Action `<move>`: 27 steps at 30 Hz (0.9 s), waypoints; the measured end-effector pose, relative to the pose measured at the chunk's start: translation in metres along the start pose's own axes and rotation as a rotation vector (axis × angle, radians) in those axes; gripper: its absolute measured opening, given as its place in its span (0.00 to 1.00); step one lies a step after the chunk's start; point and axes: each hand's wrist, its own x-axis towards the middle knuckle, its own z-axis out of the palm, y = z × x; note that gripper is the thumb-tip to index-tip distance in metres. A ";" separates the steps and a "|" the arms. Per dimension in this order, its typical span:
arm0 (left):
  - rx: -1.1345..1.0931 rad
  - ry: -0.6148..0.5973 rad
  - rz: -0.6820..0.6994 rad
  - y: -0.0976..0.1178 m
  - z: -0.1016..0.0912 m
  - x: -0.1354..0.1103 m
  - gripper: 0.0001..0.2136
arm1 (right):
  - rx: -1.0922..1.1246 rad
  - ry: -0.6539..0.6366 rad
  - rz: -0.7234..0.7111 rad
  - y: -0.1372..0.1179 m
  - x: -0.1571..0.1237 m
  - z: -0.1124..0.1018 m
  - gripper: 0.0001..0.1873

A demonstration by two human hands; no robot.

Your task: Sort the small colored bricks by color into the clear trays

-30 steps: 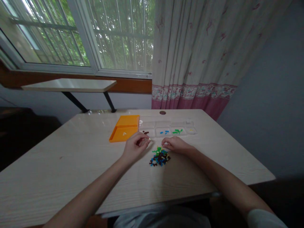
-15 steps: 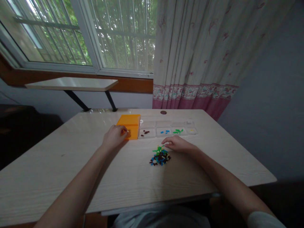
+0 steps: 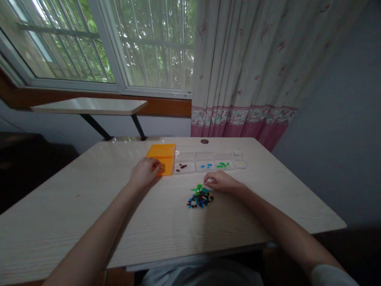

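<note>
My left hand [image 3: 145,171] is over the orange tray [image 3: 162,151], fingers curled together at its near compartment. Whatever its fingertips may hold is too small to name. At the far right edge of a heap of small building bricks [image 3: 201,198], my right hand [image 3: 220,181] is closed in a pinch, and what lies between its fingertips is hidden. Blue, green, dark brown and pale yellow pieces make up the heap. Behind it, a clear compartment tray [image 3: 195,167] holds brown bricks [image 3: 183,166], blue bricks [image 3: 206,165], green bricks [image 3: 222,165] and a yellow piece [image 3: 240,163] in separate front compartments.
The pale wooden table [image 3: 160,226] has a round dark cable hole [image 3: 204,141] near its back edge. A raised shelf [image 3: 89,105] on black legs stands at the back left. Beyond are a barred window and a patterned curtain [image 3: 238,79].
My right hand has shifted very slightly at the heap's edge, its fingertips closer together. A tiny pale spot at my left fingertips shows less now. The heap and trays look the same.
</note>
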 end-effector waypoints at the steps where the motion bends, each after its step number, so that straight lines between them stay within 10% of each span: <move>1: -0.034 0.029 0.031 0.006 0.000 -0.002 0.13 | -0.002 0.001 -0.006 0.000 0.000 0.000 0.09; 5: -0.303 0.087 0.143 0.043 0.009 -0.013 0.10 | 0.017 0.070 -0.017 -0.007 0.000 0.003 0.09; 11: -0.998 -0.245 0.024 0.099 0.036 -0.034 0.11 | 0.031 0.309 -0.086 -0.032 -0.002 0.011 0.12; 27: -1.346 -0.342 -0.155 0.106 0.028 -0.032 0.12 | -0.123 0.411 -0.237 -0.035 -0.001 0.019 0.16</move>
